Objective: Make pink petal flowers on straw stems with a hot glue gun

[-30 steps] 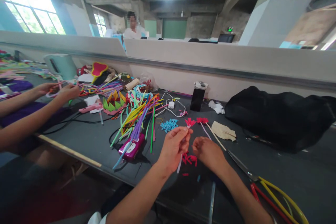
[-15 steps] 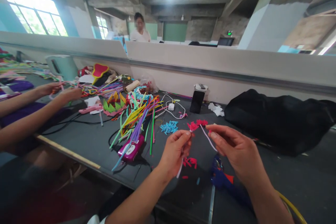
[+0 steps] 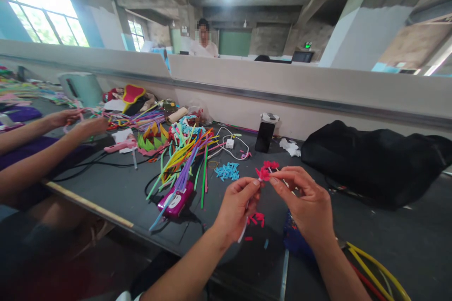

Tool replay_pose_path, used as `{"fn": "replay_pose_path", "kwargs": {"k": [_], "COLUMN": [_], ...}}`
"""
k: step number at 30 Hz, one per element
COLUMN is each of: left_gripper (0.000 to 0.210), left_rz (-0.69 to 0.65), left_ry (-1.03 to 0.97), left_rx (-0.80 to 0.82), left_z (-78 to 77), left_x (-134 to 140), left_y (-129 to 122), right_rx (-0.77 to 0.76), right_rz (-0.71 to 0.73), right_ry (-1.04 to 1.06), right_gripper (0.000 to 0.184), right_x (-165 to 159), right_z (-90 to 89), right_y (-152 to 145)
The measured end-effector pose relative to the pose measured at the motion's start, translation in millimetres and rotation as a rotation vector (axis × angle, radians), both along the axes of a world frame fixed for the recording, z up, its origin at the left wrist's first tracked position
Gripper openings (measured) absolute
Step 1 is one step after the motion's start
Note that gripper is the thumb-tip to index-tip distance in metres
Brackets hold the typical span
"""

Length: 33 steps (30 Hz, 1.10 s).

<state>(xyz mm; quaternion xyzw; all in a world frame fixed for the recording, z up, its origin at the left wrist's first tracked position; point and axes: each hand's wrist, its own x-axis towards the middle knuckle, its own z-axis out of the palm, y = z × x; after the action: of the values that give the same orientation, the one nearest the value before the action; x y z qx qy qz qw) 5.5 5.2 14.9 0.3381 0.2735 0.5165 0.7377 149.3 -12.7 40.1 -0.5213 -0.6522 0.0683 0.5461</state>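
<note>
Clamping pale stem [image 3: 242, 230] between thumb and fingers of left hand [image 3: 233, 204], just beneath red flower head [image 3: 262, 172]; holding both above dark table [image 3: 130, 193], in from near edge, tilted rather than upright. Touching right side of flower head with thumb and forefinger of right hand [image 3: 308, 202], closed together on red material there; too small to tell whether pinching a loose petal or one already fixed. Judged as the step in hand: seating or pressing a petal into place around top of stem. Judged to call for, in the next move: a steady left grip, light fingertip pressure at petal base, then a clean release without dragging neighbouring petals out of line. Worth checking petal spacing all round before reaching for more. Lying below left hand, nearer to near edge: loose red pieces [image 3: 260, 217], probably spare petals. Sitting farther in, toward far edge: pile of blue pieces [image 3: 227, 171], apparently untouched. Visible just beyond held head: second red flower [image 3: 271, 164], partly covered by right fingers. Noted beside right wrist, partly hidden: blue tool [image 3: 295, 241], possibly a glue gun, with clear rod [image 3: 284, 275] running toward near edge. Also noted toward near right corner: yellow handles [image 3: 370, 259] of a cutting tool, mostly behind right forearm. Risk, as judged: bumping blue tool with right wrist on drawing back.
</note>
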Motion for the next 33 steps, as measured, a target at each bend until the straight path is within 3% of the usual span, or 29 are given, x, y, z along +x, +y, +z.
{"fn": "replay_pose_path", "kwargs": {"k": [16,33], "left_gripper": [0.021,0.019], "left_rz": [-0.002,-0.020], "left_ry": [0.003,0.015], "left_rx": [0.005,0.044], "left_z": [1.1,-2.6], "left_x": [-0.3,-0.6], "left_y": [-1.5,-2.1], "right_rx": [0.116,0.128], "right_rz": [-0.089,-0.084], "right_ry": [-0.103,-0.125], "right_gripper": [0.010,0.011], "right_x": [-5.0,-6.8], "right_z": [-6.2,-7.2], "right_y": [2.6,2.1]}}
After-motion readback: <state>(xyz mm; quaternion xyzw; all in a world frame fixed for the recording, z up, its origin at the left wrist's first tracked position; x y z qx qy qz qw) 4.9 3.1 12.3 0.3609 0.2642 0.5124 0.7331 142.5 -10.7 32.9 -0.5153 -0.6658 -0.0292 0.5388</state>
